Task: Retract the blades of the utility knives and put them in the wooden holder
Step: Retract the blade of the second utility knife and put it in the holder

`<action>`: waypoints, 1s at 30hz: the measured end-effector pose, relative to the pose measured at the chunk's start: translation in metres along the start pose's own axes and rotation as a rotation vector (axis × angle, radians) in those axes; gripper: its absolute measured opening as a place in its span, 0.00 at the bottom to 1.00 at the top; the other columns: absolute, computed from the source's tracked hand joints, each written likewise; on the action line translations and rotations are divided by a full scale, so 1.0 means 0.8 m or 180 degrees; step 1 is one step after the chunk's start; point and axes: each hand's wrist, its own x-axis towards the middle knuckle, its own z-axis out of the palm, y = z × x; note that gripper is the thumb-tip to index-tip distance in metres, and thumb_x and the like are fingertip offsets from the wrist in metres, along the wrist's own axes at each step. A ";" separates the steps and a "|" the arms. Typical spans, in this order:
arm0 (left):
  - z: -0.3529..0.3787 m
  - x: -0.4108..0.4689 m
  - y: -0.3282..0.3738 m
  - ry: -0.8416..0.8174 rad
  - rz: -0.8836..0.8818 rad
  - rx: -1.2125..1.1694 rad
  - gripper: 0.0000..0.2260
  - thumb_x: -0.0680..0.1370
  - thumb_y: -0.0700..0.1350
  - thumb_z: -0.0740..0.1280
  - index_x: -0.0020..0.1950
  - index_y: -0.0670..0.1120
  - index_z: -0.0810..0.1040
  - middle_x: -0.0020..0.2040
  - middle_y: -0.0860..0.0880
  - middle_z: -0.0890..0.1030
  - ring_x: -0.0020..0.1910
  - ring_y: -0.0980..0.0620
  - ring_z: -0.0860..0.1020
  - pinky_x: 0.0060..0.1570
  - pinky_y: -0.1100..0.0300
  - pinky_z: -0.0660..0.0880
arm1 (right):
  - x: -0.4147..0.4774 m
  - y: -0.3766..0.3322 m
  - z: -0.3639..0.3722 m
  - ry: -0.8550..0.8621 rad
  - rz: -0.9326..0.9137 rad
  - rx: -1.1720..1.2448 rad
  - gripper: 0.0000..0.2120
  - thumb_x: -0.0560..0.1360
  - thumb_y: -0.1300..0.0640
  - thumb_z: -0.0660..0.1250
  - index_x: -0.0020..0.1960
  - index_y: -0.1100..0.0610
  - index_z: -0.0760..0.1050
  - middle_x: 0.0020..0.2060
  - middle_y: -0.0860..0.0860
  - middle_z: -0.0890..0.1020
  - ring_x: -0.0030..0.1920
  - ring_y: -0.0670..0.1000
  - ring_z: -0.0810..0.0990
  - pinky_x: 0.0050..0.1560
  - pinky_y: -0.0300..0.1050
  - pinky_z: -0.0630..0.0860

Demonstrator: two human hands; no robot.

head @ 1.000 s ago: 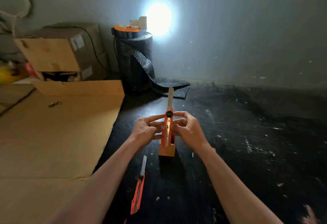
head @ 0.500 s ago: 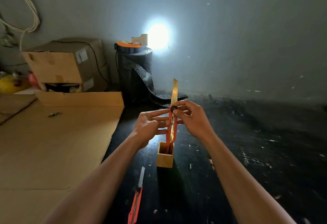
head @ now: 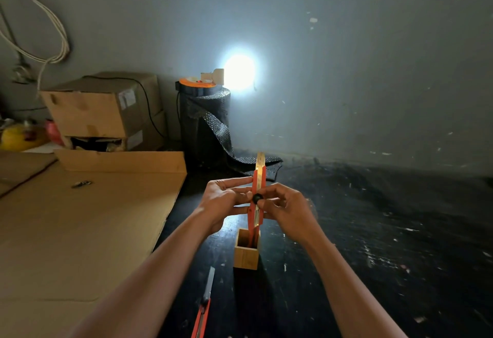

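Orange utility knife [head: 256, 204]: light, stiff, slick plastic, blade tip bare at 12 o'clock. Left hand [head: 224, 199] pinching body, right hand [head: 285, 204] pinching black slider knob [head: 256, 198]. Best held by handle above wooden holder [head: 246, 251], probably.

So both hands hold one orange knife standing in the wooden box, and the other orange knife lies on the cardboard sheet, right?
Not quite. The head view shows the second knife lying on the dark floor beside the cardboard sheet, not on it. Both hands do hold the first knife standing in the wooden box.

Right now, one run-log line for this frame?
phase: retracting blade | held knife: upright, lower end in wooden holder, blade partly out | left hand: steadies body | right hand: on slider | second knife: on table, blade out
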 end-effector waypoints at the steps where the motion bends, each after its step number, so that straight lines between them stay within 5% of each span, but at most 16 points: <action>1: 0.000 0.000 -0.001 0.0011 0.0007 0.0009 0.16 0.77 0.29 0.69 0.60 0.43 0.85 0.50 0.42 0.89 0.49 0.44 0.88 0.43 0.53 0.85 | -0.001 0.002 0.000 -0.0021 0.0003 -0.0033 0.08 0.78 0.62 0.72 0.53 0.50 0.82 0.51 0.48 0.86 0.52 0.50 0.86 0.53 0.52 0.85; 10: 0.012 0.003 0.002 0.0222 0.0181 0.0196 0.16 0.76 0.27 0.69 0.58 0.43 0.85 0.42 0.49 0.89 0.39 0.51 0.89 0.34 0.60 0.83 | -0.008 0.012 0.003 -0.0031 0.0027 -0.0202 0.06 0.77 0.58 0.73 0.52 0.49 0.82 0.51 0.46 0.86 0.51 0.48 0.86 0.53 0.48 0.85; 15: 0.017 0.008 -0.002 0.0346 0.0263 0.0284 0.16 0.76 0.29 0.70 0.61 0.42 0.84 0.47 0.45 0.89 0.42 0.50 0.89 0.38 0.57 0.85 | -0.005 0.015 0.001 -0.0021 0.0021 -0.0310 0.06 0.78 0.57 0.72 0.53 0.50 0.82 0.51 0.45 0.86 0.51 0.48 0.85 0.52 0.46 0.85; 19: 0.022 0.009 0.001 0.0359 0.0351 0.0391 0.15 0.77 0.28 0.69 0.61 0.40 0.84 0.43 0.50 0.88 0.38 0.53 0.88 0.34 0.61 0.83 | -0.004 0.016 0.002 -0.0028 0.0039 -0.0366 0.07 0.77 0.58 0.73 0.51 0.46 0.81 0.49 0.42 0.85 0.51 0.47 0.85 0.52 0.47 0.85; 25: 0.022 0.016 0.010 0.0420 0.0546 0.0535 0.17 0.77 0.29 0.70 0.64 0.39 0.82 0.49 0.46 0.87 0.37 0.57 0.88 0.34 0.64 0.82 | -0.001 0.008 0.002 0.0036 -0.0108 -0.0411 0.15 0.79 0.60 0.71 0.55 0.40 0.77 0.54 0.42 0.83 0.54 0.45 0.82 0.47 0.36 0.80; 30: 0.024 0.019 0.014 0.0382 0.0662 0.0663 0.17 0.78 0.30 0.69 0.67 0.39 0.80 0.54 0.46 0.85 0.35 0.62 0.86 0.32 0.66 0.81 | 0.007 0.004 0.006 0.0284 0.0080 -0.0307 0.09 0.76 0.52 0.74 0.52 0.45 0.75 0.48 0.41 0.82 0.51 0.46 0.83 0.50 0.42 0.81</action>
